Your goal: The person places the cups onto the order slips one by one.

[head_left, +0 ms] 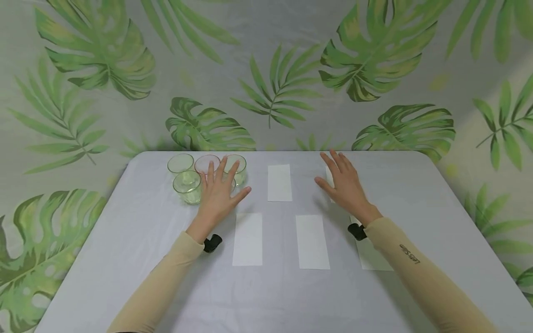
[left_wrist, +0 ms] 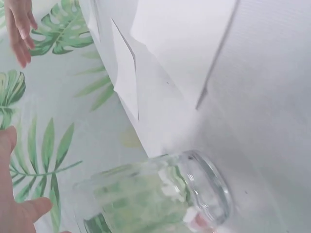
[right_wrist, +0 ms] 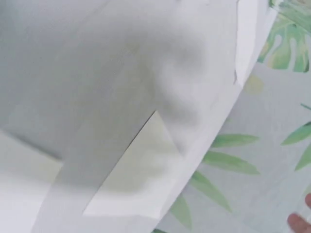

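Note:
My left hand [head_left: 218,189] hovers with spread fingers over a cluster of several glass cups at the table's back left. Among them are a green-rimmed cup [head_left: 187,187] in front, a pink-rimmed cup [head_left: 207,162] behind, and another green-rimmed cup [head_left: 240,173] by the fingertips; one more is mostly hidden by the hand. In the left wrist view a clear glass cup [left_wrist: 146,199] stands beside the fingers, apart from them. My right hand [head_left: 345,185], fingers extended and holding nothing, is above a white paper card [head_left: 329,175] that it partly covers.
More white cards lie on the white-covered table [head_left: 266,300]: one at the back [head_left: 280,182], and a front row with a left card [head_left: 248,239], a middle card [head_left: 313,242] and a right card [head_left: 374,254] partly under the right forearm. Leaf-patterned cloth [head_left: 275,92] surrounds the table.

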The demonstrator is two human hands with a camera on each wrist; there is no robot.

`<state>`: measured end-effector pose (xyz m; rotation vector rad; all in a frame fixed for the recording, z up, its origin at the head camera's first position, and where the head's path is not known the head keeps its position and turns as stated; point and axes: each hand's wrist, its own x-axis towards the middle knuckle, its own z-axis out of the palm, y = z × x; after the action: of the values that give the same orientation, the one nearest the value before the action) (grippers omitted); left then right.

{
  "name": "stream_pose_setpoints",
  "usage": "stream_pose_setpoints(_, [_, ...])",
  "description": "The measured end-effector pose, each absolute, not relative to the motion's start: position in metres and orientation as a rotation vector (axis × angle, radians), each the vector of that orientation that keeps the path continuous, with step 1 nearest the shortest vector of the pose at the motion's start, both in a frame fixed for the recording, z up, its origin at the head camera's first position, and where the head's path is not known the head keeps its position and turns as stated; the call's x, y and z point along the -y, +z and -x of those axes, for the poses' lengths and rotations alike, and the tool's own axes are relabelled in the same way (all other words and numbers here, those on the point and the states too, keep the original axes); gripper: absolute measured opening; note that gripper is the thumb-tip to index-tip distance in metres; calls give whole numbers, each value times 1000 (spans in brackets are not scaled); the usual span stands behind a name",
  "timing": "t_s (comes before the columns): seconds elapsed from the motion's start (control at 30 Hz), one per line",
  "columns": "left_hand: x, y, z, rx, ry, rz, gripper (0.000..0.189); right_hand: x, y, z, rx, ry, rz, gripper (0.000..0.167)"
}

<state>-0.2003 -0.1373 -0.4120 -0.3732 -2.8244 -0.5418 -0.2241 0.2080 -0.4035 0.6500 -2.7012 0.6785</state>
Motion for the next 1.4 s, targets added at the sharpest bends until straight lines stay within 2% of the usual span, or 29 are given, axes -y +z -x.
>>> stream_pose_setpoints(0.3, [158,-417,193,2744,-703,470,77,-195,-411,237,2652,1107,-829,71])
stream_pose_setpoints(0.63, [178,-429,193,2573,-935,581,76,-181,-425,247,2647,1482,-877,69])
stream_pose_setpoints(0.8, [182,-434,193,2528,-987,591,76,-172,-416,244,2617,1641,-910,66])
stream_pose_setpoints(1.07, [185,-440,194,2520,-1033,574,80,-161,-406,242,2645,1709,-922,62])
stream_pose_setpoints(1.4, [185,-443,195,2506,-1064,548,82,-158,-443,272,2741,1731,-828,65])
